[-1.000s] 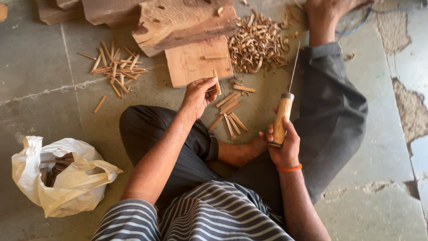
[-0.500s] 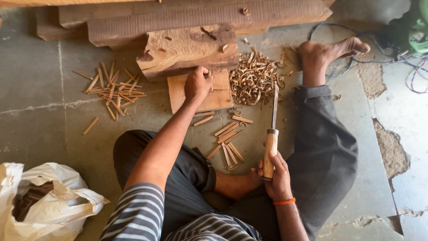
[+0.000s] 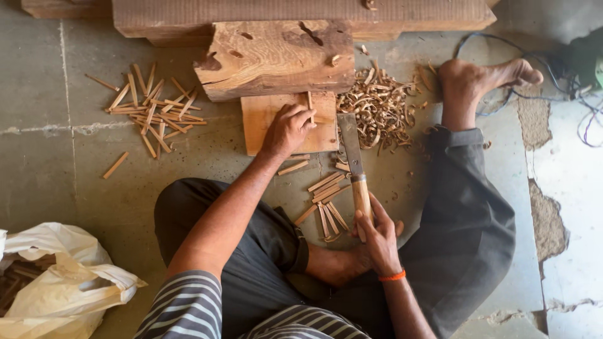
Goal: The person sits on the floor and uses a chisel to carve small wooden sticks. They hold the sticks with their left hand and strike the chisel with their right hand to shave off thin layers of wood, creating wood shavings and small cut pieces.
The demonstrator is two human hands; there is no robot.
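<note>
Left hand (image 3: 286,129) pinches a wooden stick (image 3: 309,107) upright on my block (image 3: 260,129); right hand (image 3: 377,235) wraps the knife (image 3: 355,169). Splitting step; next calls for blade alignment.

Soft, even daylight; faint shadows fall toward 6 o'clock. The picture is sharp, brightest at 3 o'clock, without glare.

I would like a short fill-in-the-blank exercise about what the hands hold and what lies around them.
1. The right hand grips the wooden handle of a ____.
2. The left hand holds a thin stick upright on a flat wooden ____.
3. Curled shavings lie to the ____ of that stick.
4. A white plastic ____ sits at the picture's lower left corner.

Missing words: knife; block; right; bag
</note>
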